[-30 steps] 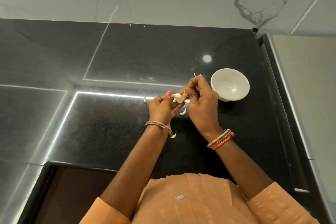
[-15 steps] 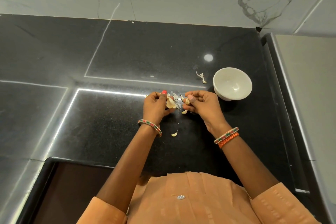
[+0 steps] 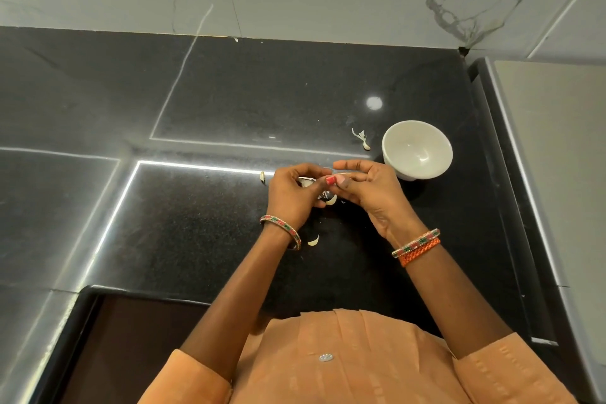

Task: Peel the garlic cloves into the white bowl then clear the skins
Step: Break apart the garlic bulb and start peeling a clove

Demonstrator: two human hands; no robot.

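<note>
Head view. The left hand and the right hand are shown meeting at the centre of the frame, above the black counter. The fingers of both hands are curled inward and their tips are brought together; a pale garlic clove is glimpsed between the left fingers, and it appears to be pinched there. What the right hand pinches is hidden behind its own fingers, so its hold cannot be told for certain.

Half a second earlier the two hands were held apart with torn skin stretched between them; they are now closed together, thumb against thumb, and the stretched skin is no longer seen.

The white bowl is placed just right of the hands, in the right centre of the frame, and nothing can be made out inside it. Scraps of skin are left on the counter: one just left of the bowl, one left of the left hand, one directly below the joined fingers, and one near the left wrist. These scraps are found in the same places as before.
</note>
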